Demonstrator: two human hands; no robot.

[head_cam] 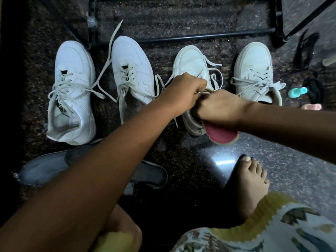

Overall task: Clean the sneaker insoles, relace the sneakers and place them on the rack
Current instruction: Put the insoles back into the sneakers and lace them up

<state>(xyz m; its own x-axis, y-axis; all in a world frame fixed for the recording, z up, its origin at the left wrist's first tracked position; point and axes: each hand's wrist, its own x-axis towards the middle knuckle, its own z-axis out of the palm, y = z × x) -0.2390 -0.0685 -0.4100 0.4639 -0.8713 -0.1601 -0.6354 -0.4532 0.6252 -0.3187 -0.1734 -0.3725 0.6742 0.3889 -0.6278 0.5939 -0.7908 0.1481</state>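
Underfoot, 4 sneakers (pixel 72 70) line the speckled floor (pixel 183 160) before a rack (pixel 200 36).

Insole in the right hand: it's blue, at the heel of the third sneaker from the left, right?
No. The head view shows the insole in the right hand is pink, not blue; it is at the heel of the third sneaker from the left.

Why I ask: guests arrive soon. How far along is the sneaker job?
Early on. Done: grey insoles lie out on the floor. In hand: the left hand grips the third sneaker from the left while the right hand holds its pink insole at the heel; going in or out, I cannot tell. Left: laces trail loose, and all four sneakers sit on the floor before the rack.
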